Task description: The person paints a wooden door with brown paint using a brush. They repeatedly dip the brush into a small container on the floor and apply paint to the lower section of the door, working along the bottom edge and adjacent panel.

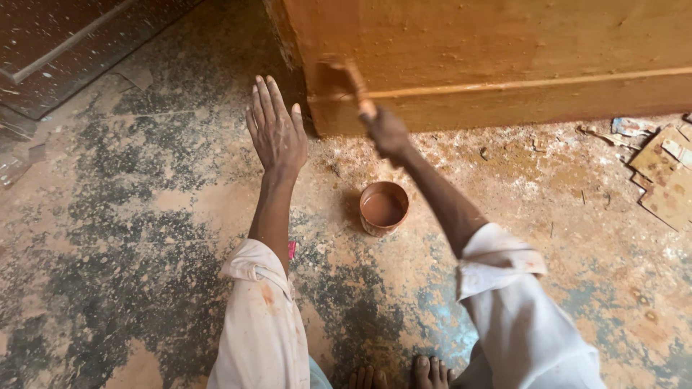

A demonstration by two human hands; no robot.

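Observation:
My right hand (388, 133) grips a paintbrush (351, 78) whose bristles press against the orange-brown wall (504, 50) near its corner. My left hand (276, 130) is held up with flat, spread fingers just left of that corner, holding nothing. A small round tin of brown paint (383, 208) stands on the floor between my forearms, below the brush. Both arms wear rolled-up white sleeves stained with paint.
The floor (130, 238) is mottled grey and orange, with white specks near the wall. A dark brown door panel (50, 50) lies at the top left. Scraps of cardboard and paper (659, 173) sit at the right. My bare toes (404, 374) show at the bottom.

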